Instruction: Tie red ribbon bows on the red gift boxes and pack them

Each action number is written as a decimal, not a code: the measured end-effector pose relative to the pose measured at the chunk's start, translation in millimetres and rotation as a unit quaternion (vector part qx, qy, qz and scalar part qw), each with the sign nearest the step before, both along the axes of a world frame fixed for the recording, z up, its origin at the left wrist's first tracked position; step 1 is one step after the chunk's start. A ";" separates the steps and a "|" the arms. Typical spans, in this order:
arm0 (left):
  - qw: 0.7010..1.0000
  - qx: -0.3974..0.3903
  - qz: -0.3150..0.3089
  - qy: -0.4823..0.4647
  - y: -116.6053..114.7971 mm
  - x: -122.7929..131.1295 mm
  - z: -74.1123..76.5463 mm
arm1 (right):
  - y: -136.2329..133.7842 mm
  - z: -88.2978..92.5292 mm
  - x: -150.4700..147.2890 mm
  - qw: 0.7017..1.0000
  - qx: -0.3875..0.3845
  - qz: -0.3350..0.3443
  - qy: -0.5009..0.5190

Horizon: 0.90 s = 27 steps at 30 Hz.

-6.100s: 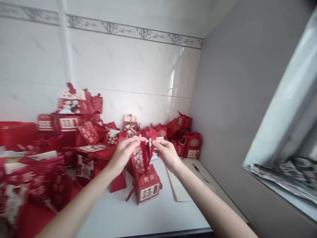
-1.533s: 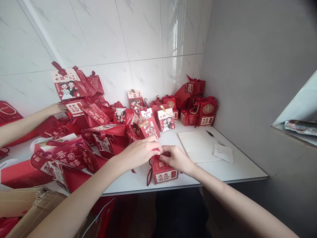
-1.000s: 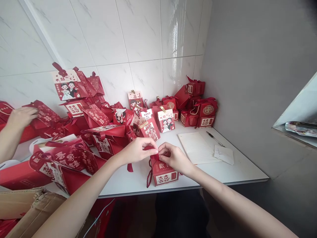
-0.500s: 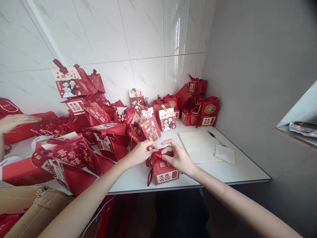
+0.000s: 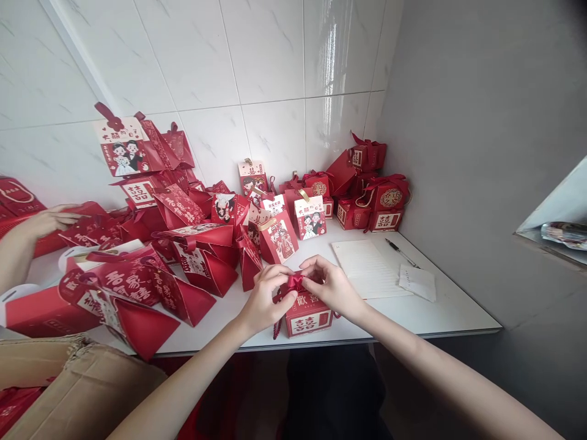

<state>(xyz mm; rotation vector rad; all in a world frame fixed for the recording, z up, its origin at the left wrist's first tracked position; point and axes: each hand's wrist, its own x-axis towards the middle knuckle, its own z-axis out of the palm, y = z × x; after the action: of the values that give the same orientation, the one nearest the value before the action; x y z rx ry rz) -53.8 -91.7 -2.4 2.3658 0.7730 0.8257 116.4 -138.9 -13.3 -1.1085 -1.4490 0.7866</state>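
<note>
Left hand (image 5: 269, 299) and right hand (image 5: 331, 290) pinch a red bow (image 5: 296, 281)

Head view: the red bow lies side to side between them, left hand on its left end, right hand on its right, so neither is nearer. It is at the top of a red box (image 5: 309, 322), which stands near the front edge of the desk (image 5: 454, 316). The box says 歡喜 up top and 囍 on its front. A picture box (image 5: 312, 220) behind says 大囍的日子.

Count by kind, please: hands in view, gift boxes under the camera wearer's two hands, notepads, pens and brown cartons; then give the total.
Hands: 3 (left hand, right hand, another person's hand)
Gift box under the wearer's hands: 1
Notepad: 1
Pen: 1
Brown carton: 1
Total: 7
</note>
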 end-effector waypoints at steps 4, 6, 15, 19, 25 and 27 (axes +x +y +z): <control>0.998 -0.048 0.025 -0.025 0.8 6.9 -4.9 | -0.2 2.4 0.4 1.000 -0.007 0.006 0.001; 0.997 -0.066 0.023 -0.036 2.5 9.2 -7.0 | -0.3 3.7 0.7 1.000 -0.011 0.013 -0.002; 0.967 -0.231 -0.021 -0.106 -1.0 13.7 -7.5 | -2.2 5.1 0.3 0.999 -0.003 0.012 -0.030; 0.963 -0.229 0.035 -0.135 -5.4 19.8 -15.9 | -3.3 5.5 0.1 0.999 -0.001 0.012 -0.042; 0.940 -0.284 0.018 -0.187 -8.3 21.7 -21.5 | -5.0 6.2 3.0 0.997 0.008 0.013 -0.079; 0.936 -0.292 0.017 -0.196 -7.8 21.2 -20.9 | -8.2 4.2 3.9 0.991 0.050 -0.018 -0.120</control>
<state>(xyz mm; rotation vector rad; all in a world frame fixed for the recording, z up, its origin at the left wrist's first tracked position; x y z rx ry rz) -32.5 -99.5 -23.3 1.6046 0.7584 0.8934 120.3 -147.1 -9.1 -1.1790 -1.6460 0.5628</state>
